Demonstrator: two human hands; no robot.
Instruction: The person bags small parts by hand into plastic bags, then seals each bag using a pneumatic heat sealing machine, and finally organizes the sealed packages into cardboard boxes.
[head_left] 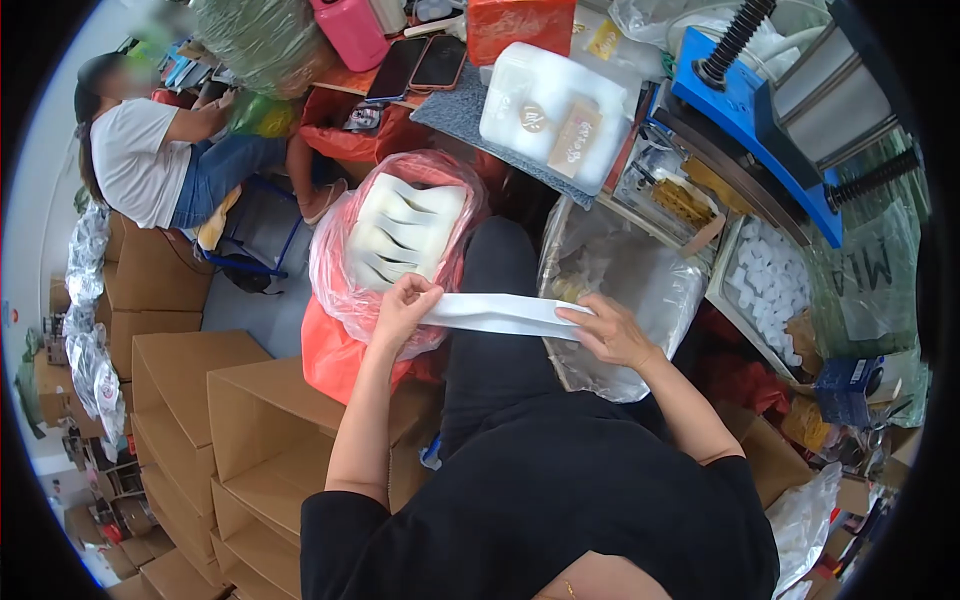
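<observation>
White strip level above dark-clad thigh, long axis running left to right; left hand pinches one end, nearer pink bag; right hand pinches other end, nearer plastic-lined bin.

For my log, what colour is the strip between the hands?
White; the strip shows best in the head view.

Grey floor, blue-framed seat, and, far left, a pale, probably white wall.
</observation>
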